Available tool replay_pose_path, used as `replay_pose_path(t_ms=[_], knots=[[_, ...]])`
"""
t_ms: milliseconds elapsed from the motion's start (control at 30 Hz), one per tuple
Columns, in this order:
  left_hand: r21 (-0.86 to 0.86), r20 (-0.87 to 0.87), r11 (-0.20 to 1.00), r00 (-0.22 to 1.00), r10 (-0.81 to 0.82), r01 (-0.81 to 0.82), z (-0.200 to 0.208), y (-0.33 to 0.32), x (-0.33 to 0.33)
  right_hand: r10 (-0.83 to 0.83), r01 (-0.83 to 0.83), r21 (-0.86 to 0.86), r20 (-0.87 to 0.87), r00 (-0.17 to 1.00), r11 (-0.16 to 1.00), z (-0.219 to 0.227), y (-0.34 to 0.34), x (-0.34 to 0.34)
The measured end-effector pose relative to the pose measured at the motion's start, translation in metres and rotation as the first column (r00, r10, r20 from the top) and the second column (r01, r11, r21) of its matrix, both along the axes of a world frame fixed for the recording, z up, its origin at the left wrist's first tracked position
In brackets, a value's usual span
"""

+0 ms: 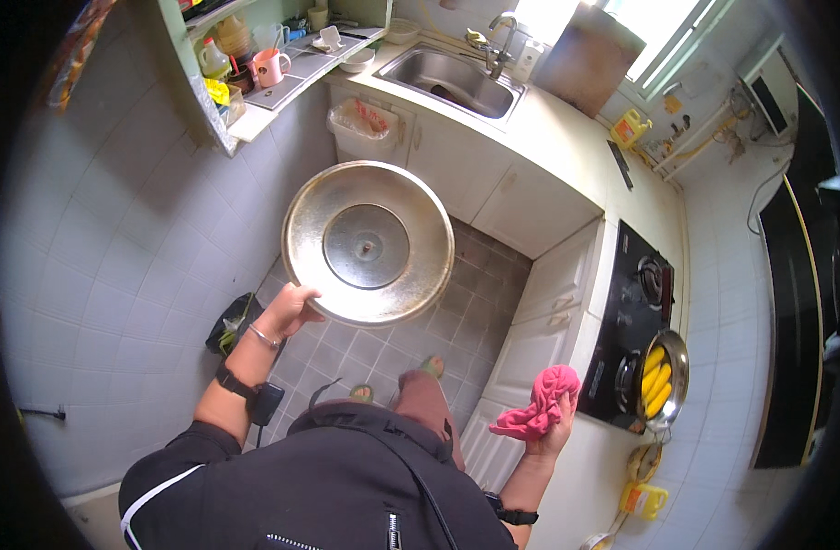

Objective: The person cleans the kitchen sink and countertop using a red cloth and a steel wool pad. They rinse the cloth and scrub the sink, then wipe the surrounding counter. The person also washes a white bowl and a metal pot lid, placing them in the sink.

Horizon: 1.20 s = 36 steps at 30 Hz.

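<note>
My left hand (290, 309) grips the near-left rim of a large round metal pot lid (305, 234), held up over the floor with its hollow side toward me. A small fitting marks the lid's middle. At the right, my right hand (557, 431) is closed round a crumpled pink cloth (536, 408), beside the counter's front edge. A steel pan (679, 357) rests uncovered on the black gas stove (612, 335). Inside it lie several long yellow pieces that look like corn cobs (656, 378).
Ahead is a steel sink (411, 69) with a tap (502, 46). A lined white bin (354, 142) hangs on the cabinets. Shelves (273, 96) with a pink mug (269, 68) jut from the left wall. Yellow jugs (644, 500) stand along the counter. A dark bag (232, 325) sits on the floor.
</note>
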<state>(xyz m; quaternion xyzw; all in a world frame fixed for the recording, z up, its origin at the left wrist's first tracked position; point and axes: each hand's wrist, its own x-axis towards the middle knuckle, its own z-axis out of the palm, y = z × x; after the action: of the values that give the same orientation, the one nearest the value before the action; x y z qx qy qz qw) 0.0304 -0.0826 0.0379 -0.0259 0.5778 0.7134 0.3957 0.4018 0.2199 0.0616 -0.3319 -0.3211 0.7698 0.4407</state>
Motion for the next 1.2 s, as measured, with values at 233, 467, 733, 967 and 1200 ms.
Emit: replay_pose_path(t_ms=[233, 467, 733, 967, 1200], knots=[[-0.075, -0.036, 0.983, 0.986, 0.163, -0.166, -0.015, 0.071, -0.092, 0.062, -0.063, -0.047, -0.029, 0.998, 0.997, -0.037, 0.127, -0.119], [-0.162, -0.044, 0.947, 0.961, 0.274, -0.277, 0.003, 0.158, -0.194, 0.203, -0.203, 0.005, -0.007, 0.979, 0.979, -0.016, 0.262, -0.288], [-0.049, -0.141, 0.897, 0.892, 0.43, -0.44, -0.011, 0.221, -0.319, 0.334, -0.335, 0.022, 0.024, 0.942, 0.942, -0.002, 0.351, -0.474], [-0.039, -0.12, 0.972, 0.967, 0.226, -0.232, -0.02, 0.275, -0.465, 0.243, -0.245, -0.007, 0.133, 0.961, 0.97, -0.003, 0.378, -0.577], [-0.061, -0.091, 0.973, 0.972, 0.216, -0.222, -0.031, 0.345, -0.567, 0.073, -0.189, 0.261, 0.396, 0.915, 0.947, -0.051, 0.463, -0.608]])
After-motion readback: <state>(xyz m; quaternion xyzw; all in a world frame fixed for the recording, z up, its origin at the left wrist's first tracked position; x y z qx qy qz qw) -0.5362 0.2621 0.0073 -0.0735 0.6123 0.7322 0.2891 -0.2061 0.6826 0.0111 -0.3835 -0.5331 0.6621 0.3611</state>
